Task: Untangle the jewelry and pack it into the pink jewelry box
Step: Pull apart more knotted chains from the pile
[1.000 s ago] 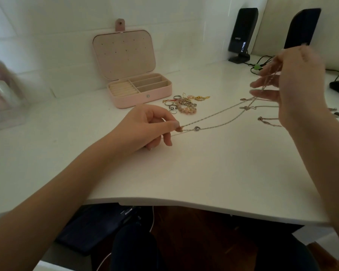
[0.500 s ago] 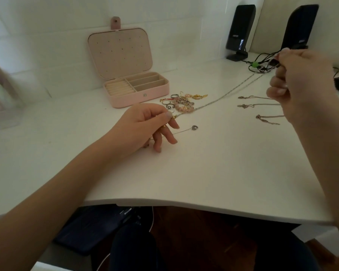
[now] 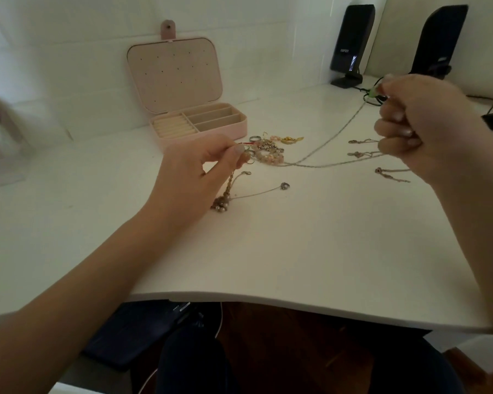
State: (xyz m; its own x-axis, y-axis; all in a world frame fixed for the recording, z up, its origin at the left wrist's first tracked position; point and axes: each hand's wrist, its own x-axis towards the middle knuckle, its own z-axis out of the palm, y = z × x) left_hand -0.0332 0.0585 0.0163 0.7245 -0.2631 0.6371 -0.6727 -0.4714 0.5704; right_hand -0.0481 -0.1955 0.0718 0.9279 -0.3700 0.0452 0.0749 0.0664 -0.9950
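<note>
Your left hand point(image 3: 195, 172) pinched a tangled gold beaded chain point(image 3: 225, 194) above the white desk point(image 3: 296, 245), your right hand point(image 3: 419, 123) gripped a thin silver necklace point(image 3: 325, 149), open pink jewelry box point(image 3: 211, 126) behind.

White tabletop point(image 3: 296, 251) against a white wall point(image 3: 69, 52). Two black speakers at back right, left speaker point(image 3: 350, 44) and right speaker point(image 3: 436, 41), upright on stands, with dark cables point(image 3: 373, 98) and a green bit just in front of them. Blurred clear container point(image 3: 0, 132) at far left; dark flat item point(image 3: 131, 336) under the tabletop edge.
</note>
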